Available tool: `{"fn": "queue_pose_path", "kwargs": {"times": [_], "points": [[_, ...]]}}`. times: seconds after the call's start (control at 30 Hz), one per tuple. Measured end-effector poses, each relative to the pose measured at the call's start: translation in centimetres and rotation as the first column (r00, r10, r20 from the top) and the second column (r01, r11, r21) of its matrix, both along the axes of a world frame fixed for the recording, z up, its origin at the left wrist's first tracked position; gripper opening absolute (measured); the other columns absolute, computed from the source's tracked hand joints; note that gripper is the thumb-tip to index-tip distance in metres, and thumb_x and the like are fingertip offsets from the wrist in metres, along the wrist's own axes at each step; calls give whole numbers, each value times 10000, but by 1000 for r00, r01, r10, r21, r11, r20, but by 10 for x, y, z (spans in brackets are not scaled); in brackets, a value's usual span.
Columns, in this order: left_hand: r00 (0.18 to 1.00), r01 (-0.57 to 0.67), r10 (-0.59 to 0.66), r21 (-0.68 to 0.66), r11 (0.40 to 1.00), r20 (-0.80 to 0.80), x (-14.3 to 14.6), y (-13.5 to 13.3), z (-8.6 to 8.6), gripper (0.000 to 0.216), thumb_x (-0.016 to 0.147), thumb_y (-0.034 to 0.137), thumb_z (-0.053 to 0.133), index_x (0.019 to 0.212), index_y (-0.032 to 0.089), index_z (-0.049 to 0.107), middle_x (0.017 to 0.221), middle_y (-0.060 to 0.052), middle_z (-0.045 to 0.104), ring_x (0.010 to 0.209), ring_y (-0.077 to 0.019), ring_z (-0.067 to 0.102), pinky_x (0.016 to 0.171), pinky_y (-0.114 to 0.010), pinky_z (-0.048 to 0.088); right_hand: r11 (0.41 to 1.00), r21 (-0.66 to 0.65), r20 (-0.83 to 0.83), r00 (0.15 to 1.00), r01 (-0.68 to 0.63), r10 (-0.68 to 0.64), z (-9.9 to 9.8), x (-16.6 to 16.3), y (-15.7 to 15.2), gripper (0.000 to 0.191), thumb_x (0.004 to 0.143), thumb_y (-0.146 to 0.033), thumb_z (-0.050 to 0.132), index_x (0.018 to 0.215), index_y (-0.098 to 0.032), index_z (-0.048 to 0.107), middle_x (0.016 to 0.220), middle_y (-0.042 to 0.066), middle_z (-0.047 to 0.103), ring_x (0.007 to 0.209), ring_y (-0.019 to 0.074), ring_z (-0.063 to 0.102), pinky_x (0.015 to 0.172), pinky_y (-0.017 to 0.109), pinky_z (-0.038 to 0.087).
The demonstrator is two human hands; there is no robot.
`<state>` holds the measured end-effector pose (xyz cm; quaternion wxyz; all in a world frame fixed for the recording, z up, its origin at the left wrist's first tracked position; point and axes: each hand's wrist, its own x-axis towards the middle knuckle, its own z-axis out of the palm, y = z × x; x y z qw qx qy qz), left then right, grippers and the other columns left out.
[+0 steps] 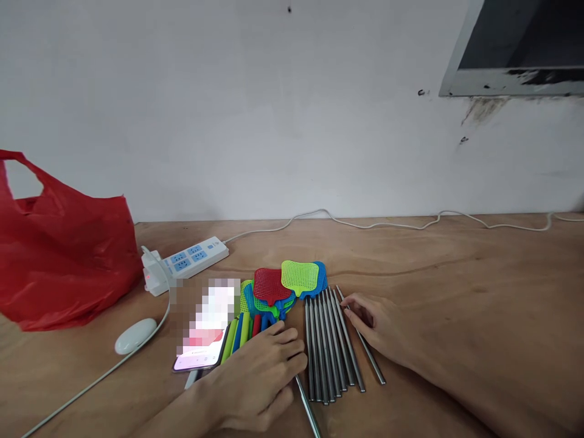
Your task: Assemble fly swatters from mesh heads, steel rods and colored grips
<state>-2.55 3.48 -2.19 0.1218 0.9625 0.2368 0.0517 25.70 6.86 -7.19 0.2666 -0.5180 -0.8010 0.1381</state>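
Note:
My left hand (262,371) is closed, fingers curled, around a metal rod (308,409) that sticks out below it toward the front edge; the rod's upper part is hidden under the hand. Just past its fingertips lie fly swatter heads in red (272,285), lime green (300,277) and blue (322,277), overlapping in a pile. Coloured handle tubes (244,331) lie partly beneath that hand. My right hand (376,322) pinches the upper end of another metal rod (367,350) between thumb and fingers. Left of that rod, several metal rods (331,347) lie side by side.
A lit phone (205,331) lies left of the handles. Behind it is a white power strip (194,258) with a charger plugged in. A white computer mouse (135,336) and a red plastic bag (68,255) are farther left. A white cable (378,225) runs along the wall.

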Motion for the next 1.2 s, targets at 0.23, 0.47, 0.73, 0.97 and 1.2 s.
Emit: {"fn": "queue_pose_path", "kwargs": {"times": [0.23,0.47,0.73,0.97,1.2], "points": [[996,-37,35,21,999,79,-5,2,3,140,728,157,454,853,219,441,870,-45,635,825,-246,586,902,-416,429,997,80,-59,998,16,-11,5,-1,-1,202,978,-308,463,962,-242,653,797,21,685,686,187,630,641,310,450],[978,-205,201,82,975,61,-4,6,-2,45,779,189,391,782,233,381,751,-44,591,663,-245,524,630,-374,396,982,63,-272,943,-181,191,29,-4,-22,366,1006,-397,452,801,-222,699,615,5,599,542,147,520,539,280,383],[980,-196,194,28,980,50,-1,1,1,106,802,147,397,860,221,446,827,-49,621,738,-243,567,702,-371,457,835,-323,-402,863,-445,305,24,-13,-38,235,848,-458,692,850,-227,736,501,-63,512,438,95,391,445,228,315],[899,-390,319,215,895,300,-7,13,3,259,995,198,344,1226,198,463,1122,-101,637,1035,-282,594,884,-420,472,873,-392,-554,832,-290,28,17,-15,-28,263,774,-459,704,735,-212,622,508,-92,362,468,94,315,464,233,289],[851,-521,483,434,735,205,-15,30,1,219,999,349,415,861,216,521,830,-59,657,772,-254,628,703,-386,495,899,-424,-673,703,-113,-229,20,-4,-12,463,706,-650,712,665,-210,576,556,-56,408,520,111,340,482,237,282]]}}
